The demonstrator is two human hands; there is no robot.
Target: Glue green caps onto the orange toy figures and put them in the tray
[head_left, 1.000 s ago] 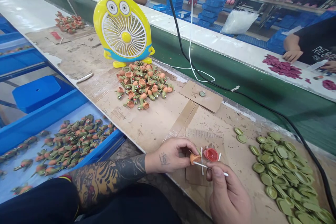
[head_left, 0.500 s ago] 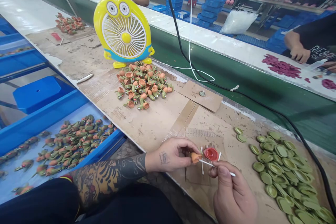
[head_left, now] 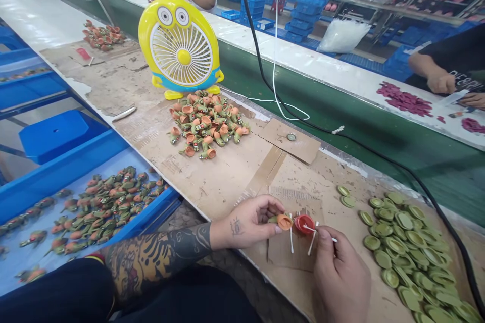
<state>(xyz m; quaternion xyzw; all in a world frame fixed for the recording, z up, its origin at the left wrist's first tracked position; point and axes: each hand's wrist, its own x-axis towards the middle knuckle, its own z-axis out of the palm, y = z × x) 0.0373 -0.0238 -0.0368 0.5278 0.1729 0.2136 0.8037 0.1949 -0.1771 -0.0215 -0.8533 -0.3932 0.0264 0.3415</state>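
My left hand (head_left: 252, 222) pinches a small orange-and-green piece (head_left: 284, 221), its hollow orange end facing up. In my right hand (head_left: 339, 267) is a white cotton swab (head_left: 311, 228), whose far tip dips into a small red cup (head_left: 304, 223). Two more swabs lie by the cup: one swab (head_left: 291, 239) on its left and another swab (head_left: 312, 243) on its right. Past my hands is a pile of orange-and-green pieces (head_left: 207, 123). Many green oval pieces (head_left: 411, 247) are heaped to the right.
A yellow fan (head_left: 182, 48) stands behind the pile. A black cable (head_left: 359, 146) runs along the table's far side. At left, a blue tray (head_left: 94, 207) holds more pieces. Across the bench, a person's hand (head_left: 441, 81) is near purple pieces (head_left: 403, 98).
The swab in my right hand has moved off the orange piece and into the red cup. My left hand has turned the piece so its opening shows.
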